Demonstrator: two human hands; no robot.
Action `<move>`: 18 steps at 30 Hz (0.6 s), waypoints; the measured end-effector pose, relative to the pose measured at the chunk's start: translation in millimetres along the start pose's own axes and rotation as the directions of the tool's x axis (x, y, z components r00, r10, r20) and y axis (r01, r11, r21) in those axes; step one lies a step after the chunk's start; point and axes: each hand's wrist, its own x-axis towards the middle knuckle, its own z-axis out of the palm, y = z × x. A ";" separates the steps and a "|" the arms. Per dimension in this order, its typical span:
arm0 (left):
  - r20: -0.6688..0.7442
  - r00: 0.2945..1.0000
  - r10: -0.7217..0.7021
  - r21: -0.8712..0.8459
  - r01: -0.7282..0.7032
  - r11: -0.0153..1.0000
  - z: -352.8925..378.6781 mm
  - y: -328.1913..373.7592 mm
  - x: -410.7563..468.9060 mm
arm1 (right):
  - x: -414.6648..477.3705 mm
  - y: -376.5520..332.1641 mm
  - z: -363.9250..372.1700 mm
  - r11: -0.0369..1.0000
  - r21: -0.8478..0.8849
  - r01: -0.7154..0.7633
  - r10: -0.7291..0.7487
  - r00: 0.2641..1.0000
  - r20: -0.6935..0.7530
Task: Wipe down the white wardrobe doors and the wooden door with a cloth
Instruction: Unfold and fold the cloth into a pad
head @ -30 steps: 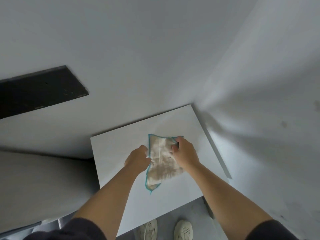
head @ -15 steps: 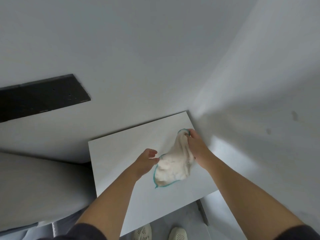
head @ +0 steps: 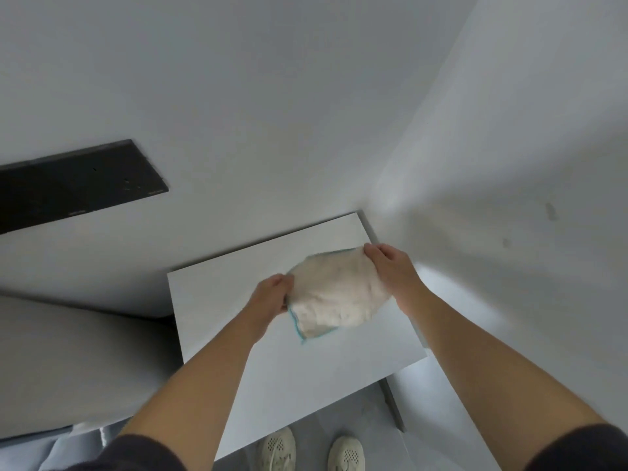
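Both hands are on the cloth [head: 334, 294] here. The left hand [head: 272, 295] pinches its near-left edge, fingers curled round the fabric. The right hand [head: 390, 270] grips the far corner, thumb and fingers closed over it. The cloth is off-white with a teal hem and hangs between the two hands, slack and bunched in the middle, with its lower hem drooping just below the left hand. I cannot tell whether it touches the white panel [head: 238, 334] underneath. That panel spreads out beneath both hands and forearms, and its far corner sits just beyond the right hand, tucked in where two white surfaces meet. Well off to the left of the left hand, a dark strip [head: 78, 185] crosses the white wall [head: 272, 96]. Below the forearms a pair of pale shoes [head: 277, 450] stands on the grey floor [head: 339, 413], and dark sleeves [head: 142, 453] cover the upper arms.
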 end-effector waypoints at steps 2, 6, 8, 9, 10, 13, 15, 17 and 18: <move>-0.130 0.987 0.100 0.045 -0.095 0.994 -11.2 10.8 -1.3 | 1.9 9.3 -9.3 0.950 -0.298 0.097 -0.102 0.995 -0.001; -0.267 0.940 0.211 0.195 -0.162 0.967 -33.5 27.4 0.9 | -1.6 11.0 -28.8 0.782 -0.614 0.112 0.027 0.977 0.212; -0.285 0.941 0.184 0.184 -0.134 0.974 -37.0 33.5 1.7 | -2.5 6.0 -31.1 0.734 -0.676 0.069 0.253 0.895 0.367; -0.299 0.938 0.176 0.193 -0.121 0.974 -38.2 34.5 3.0 | -2.4 4.4 -31.4 0.676 -0.733 0.073 0.335 0.856 0.394; -0.319 0.932 0.173 0.216 -0.107 0.971 -39.9 34.9 4.3 | -1.8 4.2 -33.0 0.645 -0.760 0.077 0.374 0.835 0.402; -0.384 0.916 0.120 0.223 -0.034 0.974 -47.8 32.0 7.0 | -0.3 13.9 -38.9 0.864 -0.498 -0.077 0.321 0.846 0.426; -0.402 0.913 0.072 0.223 0.021 0.975 -51.9 30.3 8.1 | 0.1 24.6 -42.6 0.964 -0.238 -0.117 0.207 0.893 0.400; -0.401 0.916 -0.001 0.178 0.079 0.981 -53.6 28.1 9.1 | -0.3 32.7 -38.4 0.982 0.039 -0.184 0.158 0.919 0.361; -0.392 0.919 -0.045 0.129 0.103 0.986 -53.5 26.5 9.3 | -1.6 32.1 -33.4 0.934 0.201 -0.297 0.212 0.910 0.357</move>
